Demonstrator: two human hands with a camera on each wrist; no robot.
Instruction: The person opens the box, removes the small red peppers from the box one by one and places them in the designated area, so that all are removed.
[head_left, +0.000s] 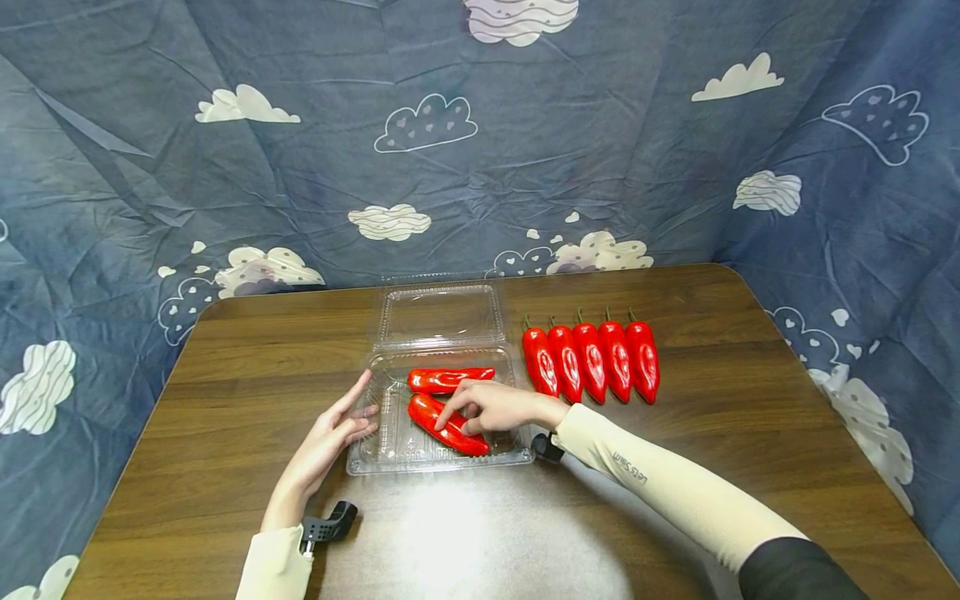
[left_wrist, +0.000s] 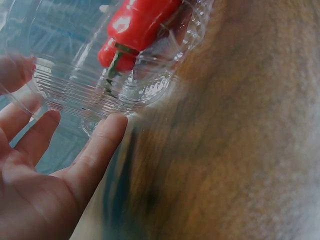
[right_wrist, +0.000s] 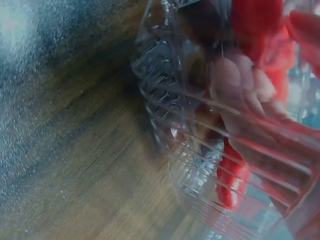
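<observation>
A clear plastic clamshell box [head_left: 382, 457] lies on the table with its lid [head_left: 442, 341] folded back. Inside it are two red chili peppers: one lies crosswise as the farther pepper [head_left: 450, 380], while the nearer pepper [head_left: 459, 435] slants. My right hand [head_left: 491, 407] reaches over the box's right side and holds the nearer pepper between thumb and fingers. Blur and the box wall partly hide this grip in the right wrist view. At the left wall, my left hand [head_left: 322, 446] has its fingers spread, touching the plastic. A green stem [left_wrist: 114, 67] shows in the left wrist view.
Several more red chili peppers [head_left: 591, 362] lie side by side right of the box, stems pointing away. The brown wooden table [head_left: 247, 375] ends at a blue cloud-patterned cloth [head_left: 315, 167] hanging behind and on both sides.
</observation>
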